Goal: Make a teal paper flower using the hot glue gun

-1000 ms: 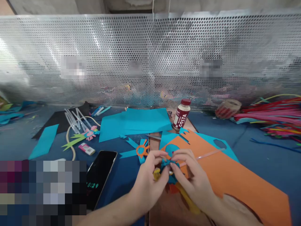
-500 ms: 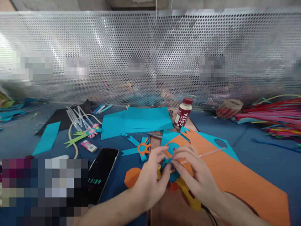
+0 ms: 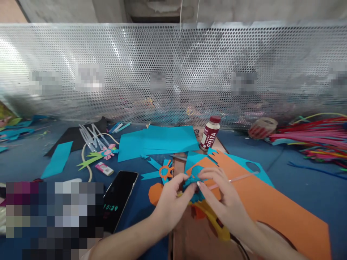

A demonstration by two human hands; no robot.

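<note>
Between my two hands is a small ruffled blue craft piece (image 3: pixel 197 196), apparently cut from the same sheet material as lies around. My left hand (image 3: pixel 175 195) pinches its left side between thumb and fingers. On the other side, my right hand (image 3: pixel 223 193) grips it with thumb and fingertips. Part of the piece is hidden behind my fingers. Just below lies a yellow glue gun (image 3: pixel 217 224) with a black cord. An orange rounded cut-out (image 3: pixel 155 194) sits left of my left hand. Under and beyond my right hand spreads a large orange sheet (image 3: pixel 271 195).
A Costa bottle (image 3: pixel 210 133) stands behind the sheets. Blue sheets (image 3: pixel 159 139) lie at the back, scissors (image 3: pixel 179 157) before them. To the left are a phone (image 3: pixel 120 198), a flower craft (image 3: pixel 108 151) and clear glue sticks (image 3: pixel 93 137). Pipe cleaners (image 3: pixel 314 133) and tape (image 3: pixel 262 127) are right.
The blue piece has been turned in my fingers, so its ruffled edge now shows more. My left fingers have closed in nearer to it. The view has tilted up slightly.
</note>
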